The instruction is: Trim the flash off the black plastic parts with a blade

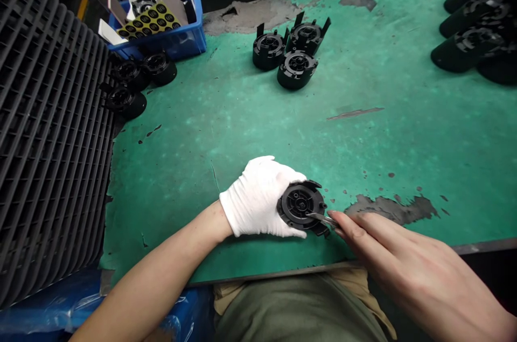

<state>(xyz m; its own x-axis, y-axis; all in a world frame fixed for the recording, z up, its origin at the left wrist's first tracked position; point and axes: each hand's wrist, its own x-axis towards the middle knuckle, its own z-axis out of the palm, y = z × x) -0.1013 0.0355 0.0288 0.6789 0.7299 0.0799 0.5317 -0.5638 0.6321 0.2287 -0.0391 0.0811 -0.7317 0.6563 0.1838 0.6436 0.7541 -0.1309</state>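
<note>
Here, fingers [291, 174] hold part [298, 204]; bin [183, 42], sheet [149, 22].

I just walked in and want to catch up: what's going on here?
A person's gloved left hand holds a round black part at the near side of a green worktop. The bare right hand holds a slim metal tool, its tip at the part's face. Farther back, three similar black parts stand grouped, right of a blue bin.

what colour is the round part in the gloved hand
The round part is black; head view.
</note>
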